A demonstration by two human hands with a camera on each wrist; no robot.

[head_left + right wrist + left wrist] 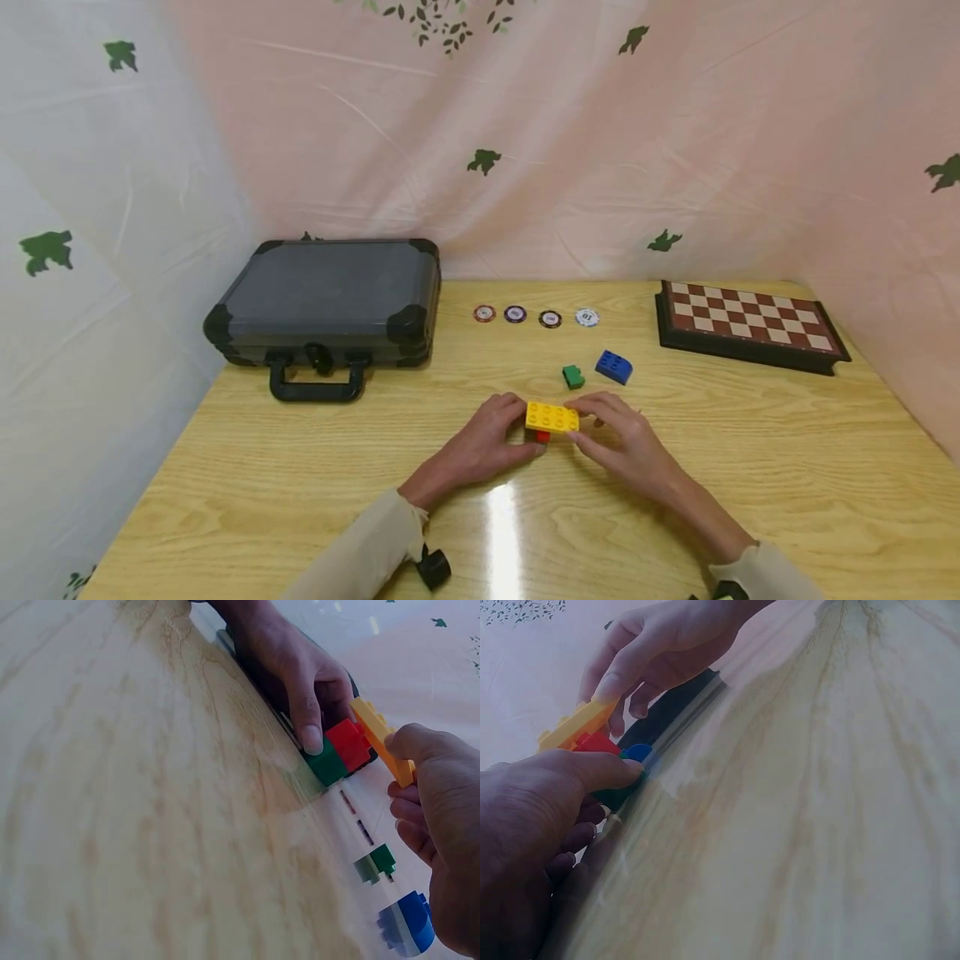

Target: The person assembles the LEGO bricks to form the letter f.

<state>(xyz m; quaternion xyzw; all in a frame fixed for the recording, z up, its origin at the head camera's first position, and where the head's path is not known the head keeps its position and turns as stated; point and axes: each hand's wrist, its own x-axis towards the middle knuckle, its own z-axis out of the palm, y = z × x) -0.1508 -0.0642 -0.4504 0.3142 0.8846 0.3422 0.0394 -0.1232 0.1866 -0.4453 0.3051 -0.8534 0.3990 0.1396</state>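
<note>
At the table's middle, both hands meet on a small brick stack. My left hand [510, 429] pinches the lower part, its fingertip [311, 739] pressed on a green brick [326, 761] that carries a red brick [349, 742]. My right hand [592, 425] pinches a flat yellow brick [551, 417] lying on the red brick [543, 436]. In the right wrist view the yellow brick [379, 735] sits tilted against the red one. The left wrist view shows the yellow brick [574, 727] under the right hand [619, 682], with the left hand [577, 776] below.
A loose green brick [573, 377] and a blue brick [613, 367] lie just beyond the hands. Several poker chips [550, 318] form a row further back. A dark carry case [330, 308] stands at the back left, a chessboard [750, 321] at the back right.
</note>
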